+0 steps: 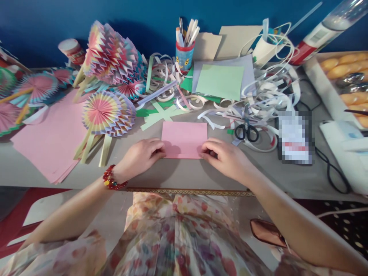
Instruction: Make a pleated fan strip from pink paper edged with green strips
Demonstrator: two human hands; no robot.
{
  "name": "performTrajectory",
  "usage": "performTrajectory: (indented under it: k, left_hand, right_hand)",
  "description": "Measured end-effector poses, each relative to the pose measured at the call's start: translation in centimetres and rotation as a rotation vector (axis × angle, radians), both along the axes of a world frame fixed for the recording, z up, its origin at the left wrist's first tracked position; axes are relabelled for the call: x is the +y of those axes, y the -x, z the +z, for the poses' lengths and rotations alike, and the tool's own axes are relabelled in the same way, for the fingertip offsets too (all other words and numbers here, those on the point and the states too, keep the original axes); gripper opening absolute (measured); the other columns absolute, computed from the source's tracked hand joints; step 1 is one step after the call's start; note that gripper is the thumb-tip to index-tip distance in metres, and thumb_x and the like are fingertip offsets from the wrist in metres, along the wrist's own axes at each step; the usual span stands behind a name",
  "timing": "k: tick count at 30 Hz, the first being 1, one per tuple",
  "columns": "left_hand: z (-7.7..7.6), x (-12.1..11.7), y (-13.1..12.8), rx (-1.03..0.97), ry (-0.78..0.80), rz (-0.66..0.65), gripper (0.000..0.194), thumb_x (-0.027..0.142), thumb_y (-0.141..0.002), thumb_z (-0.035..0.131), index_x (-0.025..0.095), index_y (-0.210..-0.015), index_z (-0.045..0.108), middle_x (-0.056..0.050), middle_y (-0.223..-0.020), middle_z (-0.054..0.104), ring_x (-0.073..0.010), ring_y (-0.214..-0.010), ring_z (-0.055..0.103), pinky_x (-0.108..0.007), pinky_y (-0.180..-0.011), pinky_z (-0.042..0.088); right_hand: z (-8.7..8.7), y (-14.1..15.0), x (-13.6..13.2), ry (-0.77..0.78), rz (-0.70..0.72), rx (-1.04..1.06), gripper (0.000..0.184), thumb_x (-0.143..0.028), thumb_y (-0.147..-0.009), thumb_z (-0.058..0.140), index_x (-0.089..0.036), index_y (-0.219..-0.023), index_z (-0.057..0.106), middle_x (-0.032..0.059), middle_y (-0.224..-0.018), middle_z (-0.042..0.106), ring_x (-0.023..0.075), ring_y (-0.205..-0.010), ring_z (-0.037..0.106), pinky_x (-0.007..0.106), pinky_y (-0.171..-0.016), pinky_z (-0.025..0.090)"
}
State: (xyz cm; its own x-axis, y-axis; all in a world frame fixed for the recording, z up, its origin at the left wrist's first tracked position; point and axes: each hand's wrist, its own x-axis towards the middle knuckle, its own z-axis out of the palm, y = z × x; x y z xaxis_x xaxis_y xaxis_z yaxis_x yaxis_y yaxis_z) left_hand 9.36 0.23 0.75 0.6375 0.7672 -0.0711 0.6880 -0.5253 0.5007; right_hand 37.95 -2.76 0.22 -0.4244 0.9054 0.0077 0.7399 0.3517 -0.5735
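A pink sheet of paper lies flat on the table in front of me, its near edge looking folded. My left hand pinches the left near corner between thumb and fingers. At the opposite corner, my right hand grips the paper the same way, fingers curled. Behind the sheet lie green paper strips. Black-handled scissors rest to the right of it, among white curled paper strips.
Folded paper fans and a stack of pink paper occupy the left. Behind stand a pen cup and green paper. A phone, cables and a box of yellow items are on the right.
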Motion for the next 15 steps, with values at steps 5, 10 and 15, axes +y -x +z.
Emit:
performTrajectory:
  k: [5,10,15]
  left_hand:
    - [-0.14,0.00,0.12,-0.008,0.027,0.002,0.015,0.025,-0.097,0.050,0.019,-0.088,0.061,-0.001,-0.087,0.063,-0.0168,-0.080,0.059,-0.025,-0.071,0.039]
    - [-0.02,-0.06,0.01,-0.011,0.037,0.011,0.015,0.026,-0.097,0.050,0.019,-0.087,0.060,-0.001,-0.085,0.062,-0.0165,-0.080,0.059,-0.025,-0.070,0.038]
    - [0.03,0.00,-0.07,-0.005,0.040,0.017,0.016,0.026,-0.097,0.050,0.019,-0.086,0.060,0.000,-0.084,0.061,-0.0163,-0.078,0.058,-0.025,-0.069,0.037]
  right_hand:
    - [-0.24,-0.45,0.32,0.036,-0.002,0.012,0.004,-0.021,-0.089,0.060,-0.021,-0.085,0.060,0.0004,-0.088,0.065,0.0127,-0.070,0.059,0.024,-0.064,0.039]
    - [-0.03,-0.48,0.33,0.072,0.019,0.031,0.007,-0.022,-0.090,0.058,-0.021,-0.084,0.059,0.0005,-0.089,0.065,0.0128,-0.073,0.059,0.023,-0.065,0.039]
    - [0.19,-0.46,0.34,0.074,0.036,0.021,0.008,-0.022,-0.091,0.057,-0.021,-0.083,0.058,0.0003,-0.088,0.063,0.0124,-0.072,0.058,0.023,-0.065,0.038]
